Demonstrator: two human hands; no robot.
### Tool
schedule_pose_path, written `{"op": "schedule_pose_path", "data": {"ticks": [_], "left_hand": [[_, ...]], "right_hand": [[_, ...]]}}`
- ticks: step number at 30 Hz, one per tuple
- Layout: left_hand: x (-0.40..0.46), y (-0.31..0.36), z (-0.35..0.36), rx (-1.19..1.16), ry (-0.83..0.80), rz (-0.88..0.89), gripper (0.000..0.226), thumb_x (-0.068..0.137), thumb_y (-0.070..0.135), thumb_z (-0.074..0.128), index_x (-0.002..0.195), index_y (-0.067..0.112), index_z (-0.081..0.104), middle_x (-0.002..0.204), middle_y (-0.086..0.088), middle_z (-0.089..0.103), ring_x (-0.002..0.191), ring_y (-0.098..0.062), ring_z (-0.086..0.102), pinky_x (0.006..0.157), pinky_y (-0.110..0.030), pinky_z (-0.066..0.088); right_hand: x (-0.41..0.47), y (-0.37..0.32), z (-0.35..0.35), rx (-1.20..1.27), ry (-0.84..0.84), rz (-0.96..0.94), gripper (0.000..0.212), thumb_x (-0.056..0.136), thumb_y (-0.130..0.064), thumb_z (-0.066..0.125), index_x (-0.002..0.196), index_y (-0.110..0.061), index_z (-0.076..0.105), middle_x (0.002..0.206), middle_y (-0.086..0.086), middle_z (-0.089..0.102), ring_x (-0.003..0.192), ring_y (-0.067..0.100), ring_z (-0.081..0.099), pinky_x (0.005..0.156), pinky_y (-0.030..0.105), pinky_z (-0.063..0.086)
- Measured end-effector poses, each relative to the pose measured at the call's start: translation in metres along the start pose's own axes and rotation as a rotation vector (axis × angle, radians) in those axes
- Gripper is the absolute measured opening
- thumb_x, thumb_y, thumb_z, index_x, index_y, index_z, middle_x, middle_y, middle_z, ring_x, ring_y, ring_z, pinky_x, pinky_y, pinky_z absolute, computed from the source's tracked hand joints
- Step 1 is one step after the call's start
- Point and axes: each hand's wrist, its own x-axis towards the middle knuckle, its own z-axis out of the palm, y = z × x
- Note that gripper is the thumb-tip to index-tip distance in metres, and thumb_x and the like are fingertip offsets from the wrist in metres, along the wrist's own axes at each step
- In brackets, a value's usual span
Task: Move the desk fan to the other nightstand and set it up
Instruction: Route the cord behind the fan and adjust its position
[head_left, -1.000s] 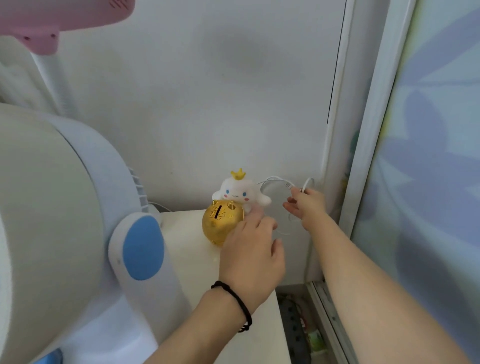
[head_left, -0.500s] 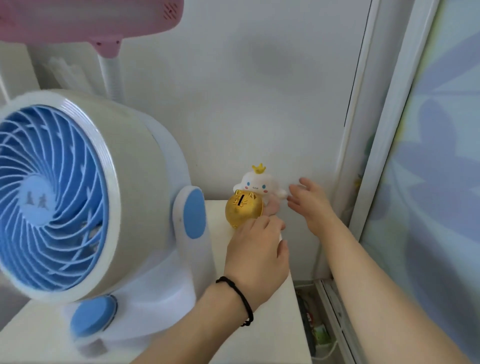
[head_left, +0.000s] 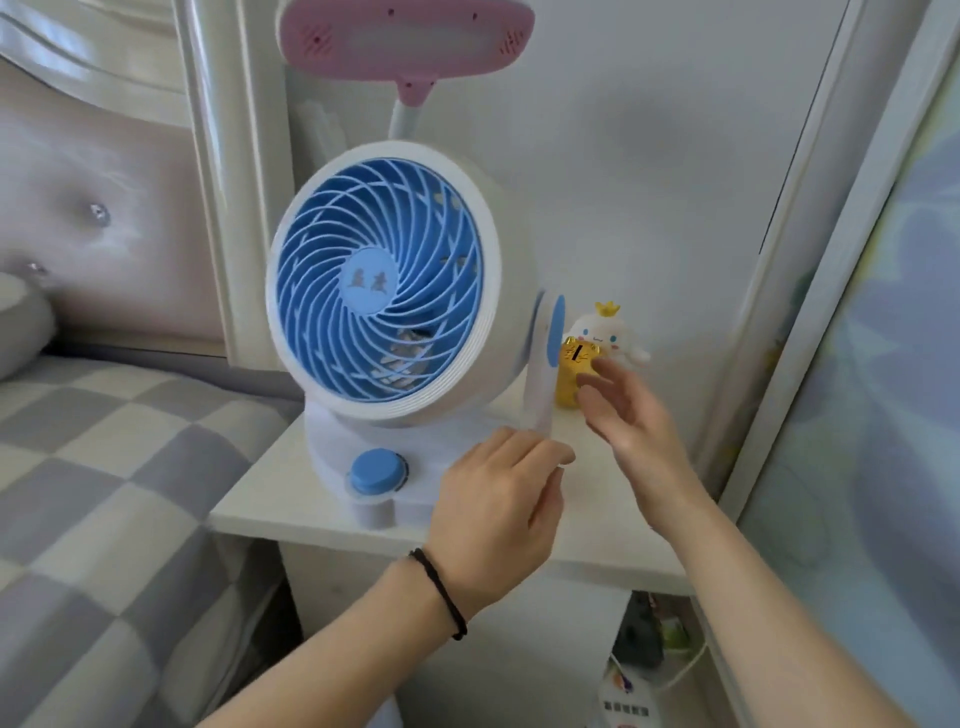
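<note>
nearest us, our left hand (head_left: 496, 506), black band at the wrist, hovers over the nightstand (head_left: 597, 540) top just right of the desk fan (head_left: 382, 291). its fingers (head_left: 540, 452) are loosely curled and close together, tips by the foot of the fan's right support arm; we cannot tell if they touch it, and they hold nothing.

our right hand (head_left: 631, 415) is a little farther in, palm turned left, fingers straight and slightly spread, apart from the fan and in front of a gold piggy bank (head_left: 571, 376).

the fan stands upright on the nightstand's left half, beside the bed (head_left: 104, 467). long axis vertical, round blue grille facing toward us and a little left (toward the bed side), blue knob (head_left: 376, 473) on the base facing us.

behind the gold bank, a white figurine (head_left: 602, 330) with a yellow crown. farther back, a pink lamp head (head_left: 405, 39) on a white stalk rises behind the fan, against the wall.
</note>
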Motion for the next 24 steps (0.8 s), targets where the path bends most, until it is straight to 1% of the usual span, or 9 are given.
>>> {"op": "schedule_pose_path", "data": {"ticks": [4, 7, 10, 12, 13, 15, 17, 21, 24], "left_hand": [[-0.028, -0.032, -0.014, 0.056, 0.093, -0.131, 0.015, 0.081, 0.017, 0.048, 0.087, 0.018, 0.062, 0.078, 0.001, 0.065, 0.074, -0.019, 0.057, 0.063, -0.030, 0.045], [-0.047, -0.053, -0.024, 0.127, 0.128, -0.273, 0.024, 0.080, 0.025, 0.044, 0.093, 0.015, 0.062, 0.091, -0.004, 0.064, 0.085, -0.023, 0.057, 0.075, -0.026, 0.043], [-0.056, -0.066, -0.028, 0.140, 0.081, -0.454, 0.051, 0.076, 0.044, 0.037, 0.113, 0.013, 0.054, 0.120, -0.011, 0.053, 0.110, -0.033, 0.049, 0.092, -0.040, 0.040], [-0.059, -0.073, -0.028, 0.101, 0.005, -0.565, 0.069, 0.072, 0.058, 0.030, 0.124, 0.015, 0.044, 0.138, -0.013, 0.038, 0.128, -0.033, 0.034, 0.107, -0.045, 0.032], [-0.059, -0.077, -0.028, 0.092, -0.024, -0.591, 0.074, 0.070, 0.062, 0.028, 0.127, 0.016, 0.040, 0.143, -0.014, 0.032, 0.133, -0.035, 0.027, 0.110, -0.049, 0.028], [-0.057, -0.082, -0.026, 0.078, -0.051, -0.595, 0.074, 0.071, 0.064, 0.029, 0.127, 0.016, 0.038, 0.145, -0.015, 0.027, 0.135, -0.039, 0.020, 0.111, -0.052, 0.026], [-0.056, -0.084, -0.023, 0.058, -0.064, -0.590, 0.067, 0.076, 0.059, 0.035, 0.126, 0.016, 0.038, 0.145, -0.012, 0.027, 0.135, -0.041, 0.015, 0.112, -0.052, 0.025], [-0.053, -0.083, -0.020, -0.001, -0.080, -0.585, 0.063, 0.077, 0.053, 0.036, 0.128, 0.016, 0.037, 0.146, -0.006, 0.027, 0.141, -0.038, 0.003, 0.116, -0.051, 0.018], [-0.051, -0.083, -0.016, -0.022, -0.106, -0.571, 0.065, 0.077, 0.056, 0.036, 0.129, 0.017, 0.037, 0.147, -0.005, 0.026, 0.142, -0.036, 0.001, 0.117, -0.050, 0.016]], "right_hand": [[-0.017, 0.012, 0.019, -0.018, -0.131, 0.025, 0.066, 0.073, -0.042, 0.065, 0.132, -0.024, 0.043, 0.129, -0.007, 0.056, 0.116, 0.001, 0.053, 0.099, 0.027, 0.045], [-0.023, 0.020, 0.032, -0.051, -0.168, 0.036, 0.074, 0.072, -0.033, 0.072, 0.137, -0.022, 0.037, 0.128, -0.007, 0.055, 0.116, 0.004, 0.052, 0.091, 0.016, 0.048], [-0.025, 0.026, 0.038, -0.050, -0.122, 0.042, 0.064, 0.077, -0.014, 0.071, 0.132, -0.019, 0.040, 0.119, -0.006, 0.057, 0.109, 0.003, 0.055, 0.079, 0.011, 0.050], [-0.026, 0.027, 0.039, -0.064, -0.110, 0.041, 0.054, 0.078, -0.011, 0.069, 0.124, -0.022, 0.044, 0.111, -0.010, 0.059, 0.102, 0.000, 0.056, 0.075, 0.013, 0.049], [-0.026, 0.028, 0.038, -0.060, -0.109, 0.041, 0.050, 0.078, -0.012, 0.069, 0.121, -0.023, 0.045, 0.109, -0.012, 0.059, 0.101, -0.002, 0.056, 0.075, 0.014, 0.048], [-0.025, 0.029, 0.036, -0.019, -0.103, 0.050, 0.046, 0.078, -0.012, 0.069, 0.116, -0.025, 0.046, 0.110, -0.011, 0.060, 0.102, 0.000, 0.056, 0.077, 0.017, 0.048], [-0.024, 0.030, 0.035, 0.010, -0.098, 0.052, 0.042, 0.078, -0.011, 0.069, 0.112, -0.026, 0.049, 0.110, -0.009, 0.061, 0.103, 0.004, 0.057, 0.077, 0.017, 0.049], [-0.027, 0.031, 0.034, 0.026, -0.052, 0.020, 0.047, 0.071, -0.016, 0.075, 0.113, -0.022, 0.054, 0.109, -0.006, 0.065, 0.102, 0.005, 0.060, 0.075, 0.015, 0.050], [-0.029, 0.031, 0.031, 0.023, 0.022, 0.009, 0.043, 0.065, -0.018, 0.076, 0.102, -0.027, 0.055, 0.102, -0.009, 0.064, 0.096, 0.003, 0.061, 0.075, 0.018, 0.049]]}}
